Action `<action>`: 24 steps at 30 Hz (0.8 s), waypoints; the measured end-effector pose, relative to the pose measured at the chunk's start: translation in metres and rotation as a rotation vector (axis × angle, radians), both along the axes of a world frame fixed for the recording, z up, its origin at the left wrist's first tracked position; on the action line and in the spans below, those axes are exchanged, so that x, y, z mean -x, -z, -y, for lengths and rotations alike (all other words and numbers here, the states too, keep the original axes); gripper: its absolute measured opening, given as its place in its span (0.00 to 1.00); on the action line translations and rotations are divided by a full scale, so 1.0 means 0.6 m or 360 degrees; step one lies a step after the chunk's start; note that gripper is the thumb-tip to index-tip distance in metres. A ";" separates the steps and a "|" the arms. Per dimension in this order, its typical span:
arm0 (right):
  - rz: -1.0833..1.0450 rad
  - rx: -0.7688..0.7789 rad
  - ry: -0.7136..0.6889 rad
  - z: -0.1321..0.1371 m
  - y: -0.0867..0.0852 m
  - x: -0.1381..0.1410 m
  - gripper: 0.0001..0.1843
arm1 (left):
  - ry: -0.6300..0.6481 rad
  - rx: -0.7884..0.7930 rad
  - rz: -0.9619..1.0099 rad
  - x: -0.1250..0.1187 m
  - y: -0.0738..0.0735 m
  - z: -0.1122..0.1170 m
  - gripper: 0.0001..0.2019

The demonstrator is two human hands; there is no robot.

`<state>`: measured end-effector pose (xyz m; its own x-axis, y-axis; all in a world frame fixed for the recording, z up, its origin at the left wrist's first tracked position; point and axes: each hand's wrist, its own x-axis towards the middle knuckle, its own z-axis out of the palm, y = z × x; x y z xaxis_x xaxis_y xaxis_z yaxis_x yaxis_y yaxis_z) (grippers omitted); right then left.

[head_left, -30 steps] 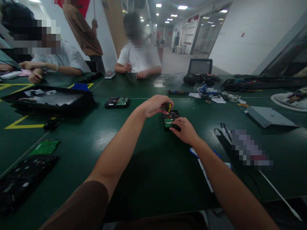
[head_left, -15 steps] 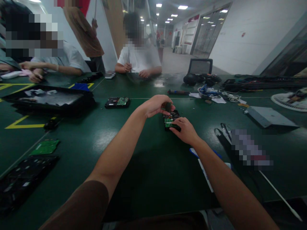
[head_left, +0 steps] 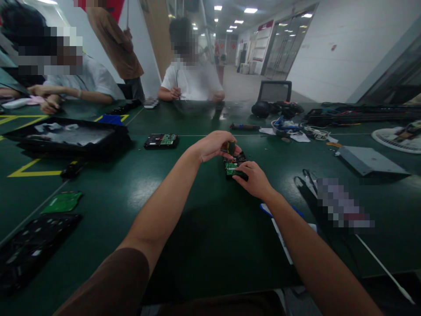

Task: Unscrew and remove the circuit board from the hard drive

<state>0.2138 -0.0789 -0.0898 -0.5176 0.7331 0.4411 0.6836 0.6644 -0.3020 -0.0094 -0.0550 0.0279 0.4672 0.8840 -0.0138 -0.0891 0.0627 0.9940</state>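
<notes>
A small hard drive [head_left: 234, 166] with a green circuit board facing up lies on the dark green table [head_left: 197, 228], at arm's length in front of me. My left hand [head_left: 213, 145] is closed round the black-and-yellow handle of a screwdriver [head_left: 231, 148], held upright over the drive's far end. My right hand [head_left: 254, 179] grips the drive's near right edge, fingers curled on it. The screwdriver's tip is hidden by my fingers and the drive.
A second hard drive [head_left: 161, 140] lies to the left, beyond it a black tray [head_left: 66, 137]. A loose green board [head_left: 62, 202] and a black panel [head_left: 33, 245] sit at near left. Tools, cables [head_left: 286, 127] and a grey box [head_left: 368, 160] lie at right. People sit across the table.
The screwdriver handle has turned in my left hand, its yellow mark hidden, then showing again. Both hands stay over the drive. The person opposite has shifted an arm.
</notes>
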 end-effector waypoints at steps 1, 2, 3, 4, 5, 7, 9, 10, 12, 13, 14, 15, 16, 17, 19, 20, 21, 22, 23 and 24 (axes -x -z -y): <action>-0.0001 0.0003 0.0001 0.000 0.000 0.000 0.13 | -0.0004 -0.0030 -0.0021 0.001 0.001 -0.002 0.07; -0.0001 0.0005 0.0002 0.000 -0.001 0.000 0.14 | -0.0009 -0.0069 -0.0050 0.001 0.001 -0.003 0.07; -0.0001 0.0007 0.0002 0.000 -0.001 0.000 0.14 | -0.0020 -0.0111 -0.0082 0.003 0.001 -0.004 0.08; 0.0001 0.0008 0.0003 0.000 -0.001 0.000 0.14 | -0.0033 -0.0154 -0.0114 0.004 0.001 -0.005 0.08; 0.0004 0.0009 0.0005 0.000 0.000 0.000 0.14 | -0.0042 -0.0189 -0.0142 0.005 0.001 -0.006 0.08; 0.0010 0.0012 0.0009 0.000 0.000 0.000 0.14 | -0.0035 -0.0221 -0.0176 0.006 -0.001 -0.004 0.09; 0.0012 0.0014 0.0012 -0.001 0.001 0.000 0.14 | 0.0013 -0.0193 -0.0180 0.005 -0.003 -0.001 0.10; 0.0012 0.0015 0.0011 -0.001 0.001 0.000 0.14 | 0.0033 -0.0160 -0.0165 0.003 -0.003 0.000 0.10; 0.0009 0.0013 0.0009 -0.002 0.002 0.000 0.14 | 0.0041 -0.0074 -0.0109 0.001 -0.004 0.003 0.09; 0.0007 0.0011 0.0009 -0.002 0.002 0.000 0.14 | 0.0029 -0.0035 -0.0077 -0.001 -0.004 0.004 0.08; 0.0005 0.0009 0.0008 -0.002 0.002 0.001 0.14 | 0.0010 -0.0008 -0.0050 -0.002 -0.004 0.004 0.07; 0.0003 0.0008 0.0006 -0.003 0.002 0.001 0.14 | -0.0010 0.0004 -0.0034 -0.002 -0.003 0.003 0.07; 0.0001 0.0006 0.0004 -0.003 0.002 0.002 0.14 | -0.0028 -0.0001 -0.0032 -0.001 -0.002 0.002 0.06; -0.0001 0.0004 0.0002 -0.003 0.002 0.002 0.14 | -0.0046 -0.0023 -0.0043 0.000 -0.001 0.000 0.06; -0.0004 0.0001 -0.0004 -0.003 0.002 0.002 0.14 | -0.0099 -0.0094 -0.0085 0.003 0.001 -0.005 0.06; -0.0007 -0.0001 -0.0006 -0.003 0.003 0.002 0.14 | -0.0123 -0.0126 -0.0110 0.004 0.001 -0.006 0.06; -0.0009 -0.0001 -0.0009 -0.003 0.003 0.002 0.14 | -0.0139 -0.0150 -0.0132 0.005 0.002 -0.007 0.07; -0.0010 -0.0001 -0.0010 -0.003 0.003 0.001 0.14 | -0.0144 -0.0165 -0.0146 0.005 0.002 -0.008 0.07; -0.0010 -0.0001 -0.0010 -0.003 0.003 0.001 0.14 | -0.0133 -0.0170 -0.0152 0.005 0.002 -0.007 0.08; -0.0010 -0.0002 -0.0007 -0.002 0.003 0.001 0.14 | -0.0101 -0.0163 -0.0149 0.004 0.002 -0.006 0.08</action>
<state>0.2133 -0.0775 -0.0917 -0.5183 0.7302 0.4451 0.6786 0.6679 -0.3057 -0.0115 -0.0514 0.0266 0.4112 0.9108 0.0373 0.0035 -0.0425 0.9991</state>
